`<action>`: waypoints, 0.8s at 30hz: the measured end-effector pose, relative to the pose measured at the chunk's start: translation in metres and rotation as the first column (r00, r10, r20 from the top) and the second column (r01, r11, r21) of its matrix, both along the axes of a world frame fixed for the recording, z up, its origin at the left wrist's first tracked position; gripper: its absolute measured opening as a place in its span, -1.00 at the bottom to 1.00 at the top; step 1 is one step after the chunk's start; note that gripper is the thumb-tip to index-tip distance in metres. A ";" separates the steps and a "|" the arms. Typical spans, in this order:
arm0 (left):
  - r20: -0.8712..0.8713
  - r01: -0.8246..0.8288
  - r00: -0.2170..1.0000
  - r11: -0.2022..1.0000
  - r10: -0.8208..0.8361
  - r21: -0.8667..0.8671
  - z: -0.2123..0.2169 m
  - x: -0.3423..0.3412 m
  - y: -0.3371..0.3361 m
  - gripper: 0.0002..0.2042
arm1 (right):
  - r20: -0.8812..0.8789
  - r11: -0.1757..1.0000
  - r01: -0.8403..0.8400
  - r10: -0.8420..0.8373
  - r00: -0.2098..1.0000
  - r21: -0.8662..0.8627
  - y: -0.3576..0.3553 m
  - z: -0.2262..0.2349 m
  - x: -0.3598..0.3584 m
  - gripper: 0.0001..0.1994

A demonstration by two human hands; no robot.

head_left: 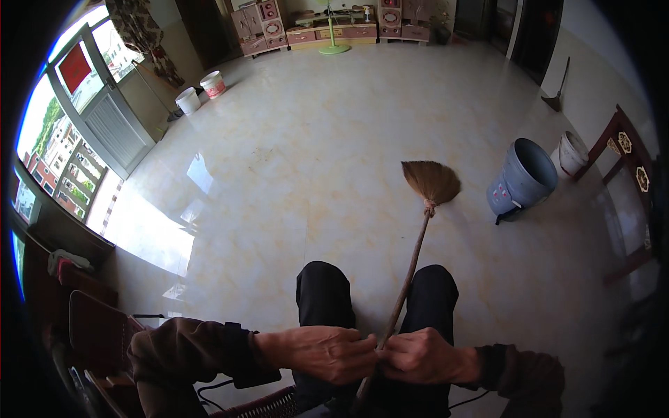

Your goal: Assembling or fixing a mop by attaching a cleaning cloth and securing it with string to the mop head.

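A broom with a long brown wooden handle leans across my lap, over my right leg. Its fan of brown bristles points away from me above the tiled floor, and a binding ties the bristles to the handle. My left hand closes on the handle from the left, fingertips pinched against it. From the other side my right hand grips the same stretch of handle, its fingers curled. The two hands nearly meet there. Whether anything small sits between the fingertips is hidden. The lower handle end runs down between my dark-trousered legs.
A blue-grey bucket and a smaller white bucket stand at the right, beside a dark wooden chair. Two white pails are near the door at the left. A green fan stands far back.
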State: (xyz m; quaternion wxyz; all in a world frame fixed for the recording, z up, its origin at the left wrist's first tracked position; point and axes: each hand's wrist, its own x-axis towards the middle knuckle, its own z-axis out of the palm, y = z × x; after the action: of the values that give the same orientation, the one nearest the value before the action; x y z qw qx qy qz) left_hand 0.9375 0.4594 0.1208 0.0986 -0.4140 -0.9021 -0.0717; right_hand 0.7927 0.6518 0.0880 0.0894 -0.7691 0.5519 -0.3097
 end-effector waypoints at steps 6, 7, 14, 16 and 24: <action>0.069 -0.142 0.989 0.964 0.130 0.225 -0.014 0.001 0.002 -0.83 | 0.025 0.998 0.062 -0.062 0.998 0.001 0.004 0.003 -0.001 -0.86; 0.055 -0.194 0.981 0.923 0.186 0.332 -0.020 0.003 0.004 -0.84 | 0.033 0.997 0.077 -0.077 0.996 0.019 0.004 0.005 0.000 -0.86; 0.085 -0.310 0.950 0.874 0.300 0.375 -0.026 0.020 0.014 -0.79 | 0.041 0.993 0.098 -0.101 0.994 0.065 0.004 0.007 0.003 -0.85; 0.050 -0.320 0.944 0.865 0.327 0.386 -0.028 0.021 0.015 -0.78 | 0.041 0.993 0.105 -0.107 0.993 0.053 0.002 0.009 0.004 -0.85; -0.218 -0.375 0.874 0.888 0.434 0.266 -0.040 0.045 0.031 -0.79 | 0.048 0.993 0.118 -0.119 0.992 0.007 0.009 0.003 0.013 -0.80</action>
State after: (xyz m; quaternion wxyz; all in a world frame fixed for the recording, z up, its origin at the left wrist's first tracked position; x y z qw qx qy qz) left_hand 0.9826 0.4904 0.0811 0.2783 -0.2077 -0.9335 -0.0894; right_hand 0.8060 0.6604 0.0907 0.0857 -0.7271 0.5950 -0.3317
